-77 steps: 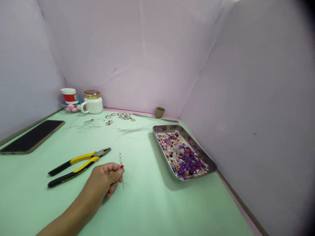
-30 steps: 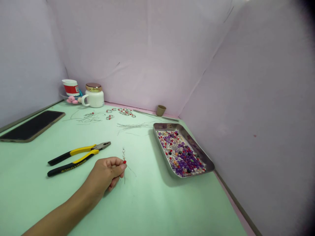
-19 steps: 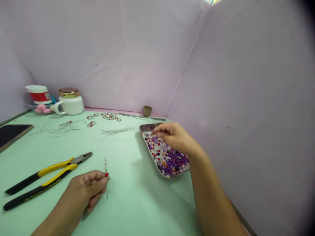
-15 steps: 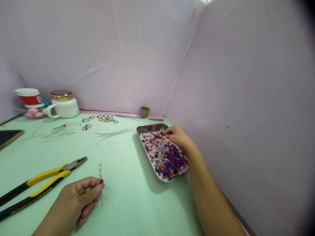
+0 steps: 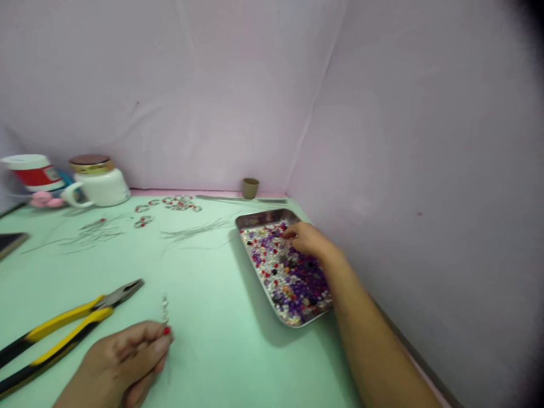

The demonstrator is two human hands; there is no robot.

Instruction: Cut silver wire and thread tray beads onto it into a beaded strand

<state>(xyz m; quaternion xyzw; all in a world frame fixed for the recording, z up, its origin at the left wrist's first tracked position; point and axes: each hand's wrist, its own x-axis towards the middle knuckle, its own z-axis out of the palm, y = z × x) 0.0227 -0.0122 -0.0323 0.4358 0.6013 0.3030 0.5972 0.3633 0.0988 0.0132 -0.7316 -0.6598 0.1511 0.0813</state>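
Observation:
Between thumb and fingers, my left hand [image 5: 131, 360] pinches a beaded wire [image 5: 165, 310]; clear beads stand above the fingertips and a red bead sits right at them. My right hand [image 5: 308, 241] reaches into the far part of a metal tray [image 5: 266, 294] full of loose purple, red, clear and black beads. Its fingers are drawn together at the beads, and whether a bead is between them is too small to see. Pliers [image 5: 85, 326] with yellow and black handles lie to the left of my left hand.
At the back stand a white lidded mug [image 5: 102, 187], a red and white tub [image 5: 34, 173] and a small brown cup [image 5: 250, 188]. Beaded rings [image 5: 181, 203] and loose wires [image 5: 199, 228] lie on the green table. A dark flat object [image 5: 12, 243] is at the left edge.
The view has shifted slightly, so most things on the left appear further left. My right hand stays in the tray and my left hand keeps its pinch on the beaded wire.

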